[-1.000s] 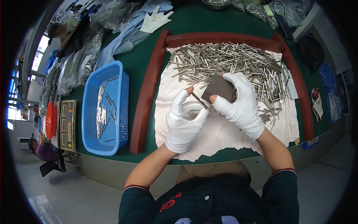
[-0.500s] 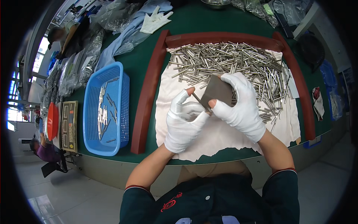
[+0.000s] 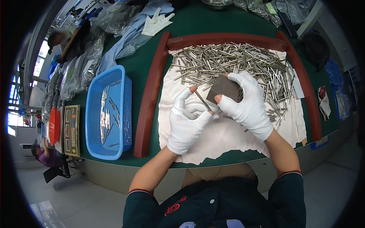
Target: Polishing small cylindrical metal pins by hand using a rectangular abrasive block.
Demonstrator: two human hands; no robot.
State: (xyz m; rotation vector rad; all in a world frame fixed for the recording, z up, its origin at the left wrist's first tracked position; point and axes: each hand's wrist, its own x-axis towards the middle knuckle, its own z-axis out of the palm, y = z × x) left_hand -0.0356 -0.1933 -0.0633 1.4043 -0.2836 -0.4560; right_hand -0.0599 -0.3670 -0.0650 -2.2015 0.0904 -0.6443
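Both hands wear white gloves with some fingertips bare. My left hand [image 3: 189,123] pinches a thin metal pin [image 3: 202,100] between thumb and forefinger, tilted in the air over the pale cloth [image 3: 224,140]. To its right, my right hand [image 3: 248,102] grips a flat-faced brown-grey block [image 3: 223,88], thumb on the near edge and fingers over the far one. The block's underside is hidden. Pin and block are apart. Beyond the hands spreads a big heap of loose metal pins [image 3: 224,59] on the cloth.
A dark red wooden frame [image 3: 151,97] borders the cloth on three sides. Left of it stands a blue plastic basket [image 3: 127,110] with several pins inside, then a scale [image 3: 71,131] and a red-orange tray [image 3: 54,125]. A white glove [image 3: 156,22] lies farther back.
The block has moved away from the pin and tilted, showing its broad face more. The pin in my left hand now shows along its length.
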